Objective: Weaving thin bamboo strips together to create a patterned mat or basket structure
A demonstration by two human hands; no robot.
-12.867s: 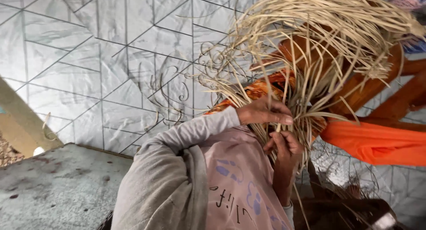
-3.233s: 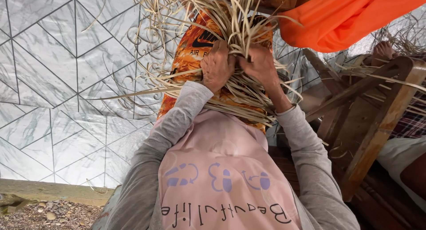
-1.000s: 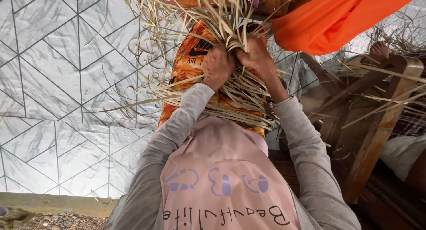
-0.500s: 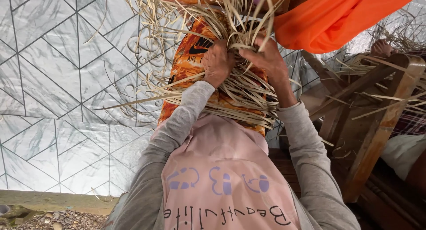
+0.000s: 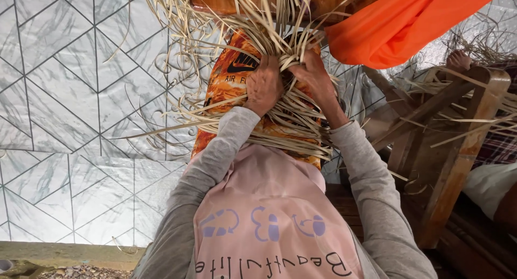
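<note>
A thick bundle of pale straw-coloured strips (image 5: 280,125) spreads over my lap, lying on orange patterned cloth (image 5: 229,85). My left hand (image 5: 264,88) is closed around the strips where they gather in the middle. My right hand (image 5: 312,77) grips the same bunch just beside it, fingers dug into the strands. The loose ends fan upward and out to the sides. Both arms are in grey sleeves, over a pink top.
A white tiled floor (image 5: 70,112) with dark diagonal lines lies to the left. Bright orange fabric (image 5: 398,26) hangs at the upper right. A wooden frame (image 5: 463,144) stands on the right with more strips across it, and another person's foot (image 5: 459,59) rests there.
Both hands have stayed on the gathered strips, shifting slightly as they work the bunch. The view has barely moved over the last second.
</note>
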